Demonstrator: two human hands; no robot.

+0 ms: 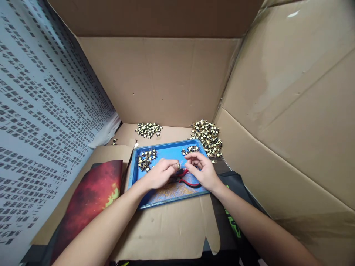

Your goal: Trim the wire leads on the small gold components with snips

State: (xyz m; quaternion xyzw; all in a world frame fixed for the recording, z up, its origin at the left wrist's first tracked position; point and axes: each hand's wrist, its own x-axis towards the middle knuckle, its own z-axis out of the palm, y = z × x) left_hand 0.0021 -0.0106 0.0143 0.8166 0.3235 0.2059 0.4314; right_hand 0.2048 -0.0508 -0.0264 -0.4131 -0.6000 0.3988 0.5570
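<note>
My left hand [163, 173] is closed over the blue tray [169, 149], its thumb and forefinger pinching a small component [179, 166] with a pale yellow body. Just to the right, my right hand [202, 170] has its fingers curved, with a gap between thumb and forefinger. Thin reddish wire shows faintly between the two hands. Under them in the tray lies a pair of pliers [191, 184] with red and black handles, its jaws partly hidden by my left hand. Small yellow and black components [146, 159] with wire leads are heaped at the tray's left; a smaller group [191, 149] sits at its back right.
Behind the tray are a pile of components [149, 129] and a larger heap [206, 136] at right. Orange wire scraps [169, 193] litter the tray's front. Cardboard walls [163, 81] enclose the back and right. A red patterned mat [91, 199] lies left, black cloth [233, 181] right.
</note>
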